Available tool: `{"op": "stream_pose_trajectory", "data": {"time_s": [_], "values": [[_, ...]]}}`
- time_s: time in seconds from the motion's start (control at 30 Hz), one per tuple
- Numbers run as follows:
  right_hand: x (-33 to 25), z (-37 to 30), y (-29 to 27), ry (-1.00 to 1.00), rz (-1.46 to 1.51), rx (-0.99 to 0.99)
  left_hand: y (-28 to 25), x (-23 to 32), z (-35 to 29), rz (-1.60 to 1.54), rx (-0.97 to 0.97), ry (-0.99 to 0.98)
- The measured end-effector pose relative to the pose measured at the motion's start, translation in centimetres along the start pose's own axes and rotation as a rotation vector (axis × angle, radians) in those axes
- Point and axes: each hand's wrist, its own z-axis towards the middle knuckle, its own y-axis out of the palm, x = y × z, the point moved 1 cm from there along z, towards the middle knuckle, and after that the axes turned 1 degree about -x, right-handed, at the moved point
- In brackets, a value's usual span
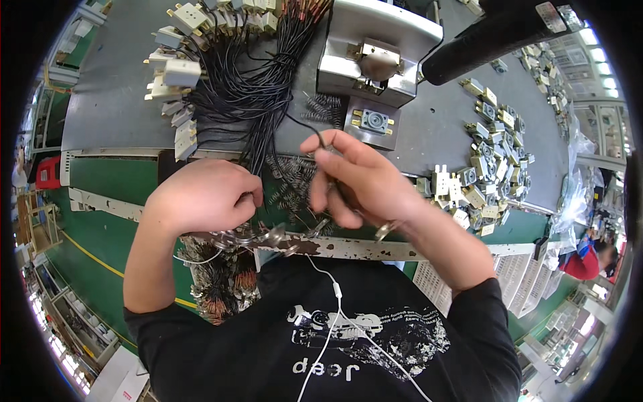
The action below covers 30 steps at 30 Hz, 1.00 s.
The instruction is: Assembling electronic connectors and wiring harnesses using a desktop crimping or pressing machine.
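Observation:
My left hand (207,194) is closed at the near edge of the table, its fingers curled under; whatever it may hold is hidden. To its right, the thumb and forefinger of my right hand (365,179) pinch a thin black wire (305,124), which runs back toward a large bundle of black wires (251,90). Pale connectors (182,72) cap the far-left ends of that bundle. Small coil springs (289,201) lie between my hands. Just beyond my right hand, a grey round-faced connector part (373,121) sits on a metal block.
A metal press fixture (375,63) stands at the back middle, with a thick black cylinder (492,43) slanting in beside it. Loose connector parts (495,157) are heaped on the right. Metal pieces (251,238) lie along the near edge, above more bundled wires (218,285).

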Motion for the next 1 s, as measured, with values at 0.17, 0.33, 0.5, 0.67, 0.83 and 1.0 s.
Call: {"op": "stream_pose_trajectory", "data": {"time_s": [0.17, 0.33, 0.5, 0.67, 0.83, 1.0], "values": [[-0.9, -3.5, -4.0, -0.152, -1.068, 0.049, -1.8, 1.7, 2.0, -0.193, 0.288, 0.039], [-1.1, -5.4, -4.0, -0.283, -1.711, 0.307, -3.2, -0.3, 5.6, 0.285, 0.933, 0.092], [0.7, -6.0, -6.5, -0.35, -1.436, 0.33, -3.8, 2.5, 7.6, 0.156, 0.889, 0.393], [1.4, -5.4, -7.1, -0.518, -1.448, 0.495, -3.3, 4.6, 11.4, 0.098, 0.813, 0.517], [3.7, -5.2, -6.5, -0.622, -1.137, 0.473, -2.1, 5.0, 14.0, 0.138, 0.758, 0.504], [3.8, -6.1, -6.1, -0.551, -1.007, 0.438, -1.8, 5.1, 14.5, 0.151, 0.733, 0.492]]}}
